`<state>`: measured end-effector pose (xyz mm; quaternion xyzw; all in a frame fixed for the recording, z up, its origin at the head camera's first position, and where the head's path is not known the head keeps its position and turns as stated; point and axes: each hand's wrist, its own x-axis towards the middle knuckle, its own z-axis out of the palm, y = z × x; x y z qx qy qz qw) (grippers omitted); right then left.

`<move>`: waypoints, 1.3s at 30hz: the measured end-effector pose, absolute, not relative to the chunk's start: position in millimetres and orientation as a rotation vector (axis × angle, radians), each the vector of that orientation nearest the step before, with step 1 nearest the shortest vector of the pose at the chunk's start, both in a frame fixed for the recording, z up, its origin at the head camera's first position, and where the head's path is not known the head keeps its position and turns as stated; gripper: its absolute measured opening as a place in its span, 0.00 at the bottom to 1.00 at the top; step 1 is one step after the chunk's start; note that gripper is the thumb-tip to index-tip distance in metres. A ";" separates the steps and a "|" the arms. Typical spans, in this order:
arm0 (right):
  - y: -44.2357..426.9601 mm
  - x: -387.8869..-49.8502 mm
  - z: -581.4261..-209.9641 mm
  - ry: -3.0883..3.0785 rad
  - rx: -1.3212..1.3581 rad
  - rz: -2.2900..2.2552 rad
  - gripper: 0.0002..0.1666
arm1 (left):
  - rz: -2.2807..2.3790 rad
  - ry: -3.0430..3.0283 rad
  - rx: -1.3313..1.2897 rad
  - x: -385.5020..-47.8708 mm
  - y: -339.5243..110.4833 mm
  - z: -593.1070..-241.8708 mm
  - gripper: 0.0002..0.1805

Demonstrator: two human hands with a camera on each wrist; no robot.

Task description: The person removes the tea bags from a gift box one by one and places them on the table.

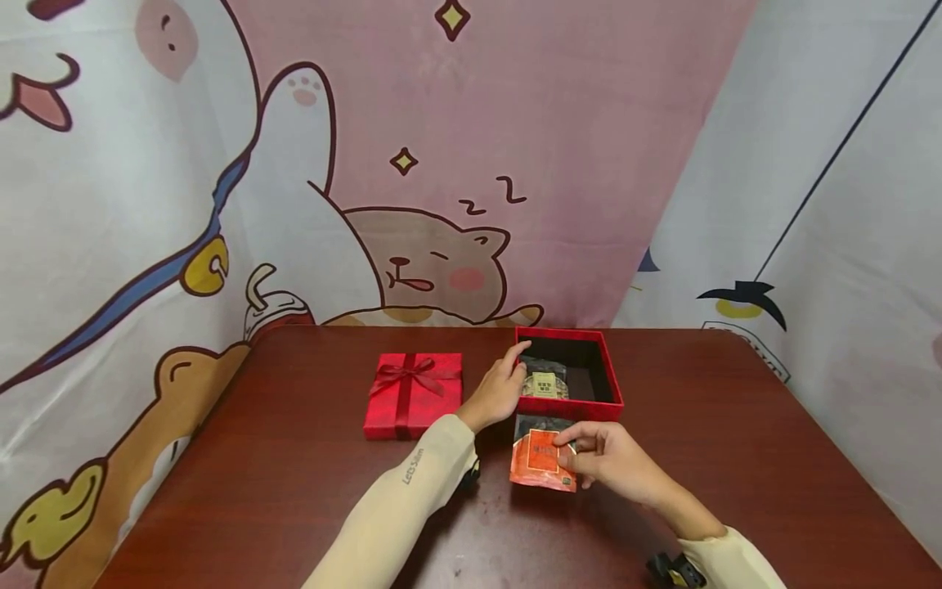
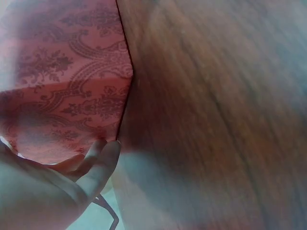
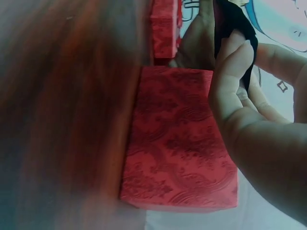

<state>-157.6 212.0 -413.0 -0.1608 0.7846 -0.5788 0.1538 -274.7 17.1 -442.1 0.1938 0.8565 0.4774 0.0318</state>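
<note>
An open red gift box [image 1: 568,406] with a dark inside stands toward the back of the table. Inside, on its left, lies a dark packet with a pale yellow label [image 1: 545,384]. My left hand [image 1: 499,391] holds the box's left side, fingers against the patterned outer wall [image 2: 72,86] in the left wrist view. My right hand [image 1: 614,460] pinches the right edge of an orange and black packet [image 1: 531,460] just in front of the box. The right wrist view shows the packet's dark back [image 3: 237,21] between thumb and fingers, beside the box wall [image 3: 177,139].
A red lid [image 1: 381,417] with a ribbon bow lies on the brown wooden table [image 1: 280,458], left of the box. Behind the table hangs a cartoon-printed cloth [image 1: 574,147]. A small black device [image 1: 673,570] sits at the right wrist.
</note>
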 end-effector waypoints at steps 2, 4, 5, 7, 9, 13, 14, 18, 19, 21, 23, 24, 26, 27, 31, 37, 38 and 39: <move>214.1 -157.7 -417.0 2.231 -0.483 -1.657 0.17 | 1.469 2.638 0.608 -275.1 16.7 -442.7 0.27; 216.3 -157.6 -420.7 2.211 -0.508 -1.654 0.16 | 1.471 2.635 0.618 -275.7 16.4 -443.2 0.27; 217.4 -157.5 -422.4 2.201 -0.521 -1.653 0.16 | 1.473 2.634 0.620 -276.1 16.3 -443.7 0.27; 219.3 -157.6 -425.9 2.181 -0.543 -1.653 0.15 | 1.475 2.627 0.617 -275.8 15.9 -443.1 0.27; 220.9 -157.7 -428.9 2.173 -0.552 -1.639 0.15 | 1.476 2.620 0.611 -275.3 15.5 -442.7 0.26; 223.4 -157.9 -434.4 2.166 -0.537 -1.617 0.14 | 1.476 2.607 0.605 -274.8 15.2 -442.3 0.27; 223.6 -157.7 -435.6 2.165 -0.534 -1.609 0.14 | 1.474 2.607 0.601 -274.7 15.1 -442.4 0.27; 223.7 -156.7 -440.4 2.140 -0.531 -1.586 0.14 | 1.472 2.600 0.585 -274.0 15.1 -443.4 0.27; 223.4 -156.5 -441.5 2.133 -0.535 -1.582 0.14 | 1.469 2.598 0.578 -273.6 15.0 -443.7 0.27; 223.0 -156.2 -443.3 2.123 -0.529 -1.566 0.14 | 1.470 2.596 0.575 -273.3 14.9 -444.3 0.27; 222.7 -156.0 -444.6 2.117 -0.521 -1.553 0.14 | 1.469 2.600 0.575 -273.1 14.9 -445.0 0.26; 222.5 -155.9 -445.0 2.114 -0.517 -1.549 0.14 | 1.468 2.603 0.577 -273.1 15.0 -445.0 0.26; 222.7 -155.8 -446.0 2.113 -0.513 -1.540 0.14 | 1.468 2.607 0.587 -273.3 15.2 -445.3 0.26; 222.7 -155.7 -446.5 2.112 -0.516 -1.537 0.14 | 1.471 2.608 0.591 -273.4 15.2 -445.2 0.26; 223.6 -155.8 -449.2 2.103 -0.536 -1.530 0.13 | 1.474 2.611 0.594 -273.8 15.5 -444.2 0.27; 225.0 -155.4 -451.0 2.079 -0.570 -1.521 0.14 | 1.474 2.618 0.575 -274.8 16.5 -443.9 0.26; 225.3 -155.5 -451.2 2.079 -0.571 -1.518 0.14 | 1.471 2.617 0.574 -275.0 16.6 -443.8 0.26; 225.6 -155.6 -451.1 2.079 -0.572 -1.515 0.15 | 1.468 2.618 0.572 -274.9 16.6 -443.3 0.26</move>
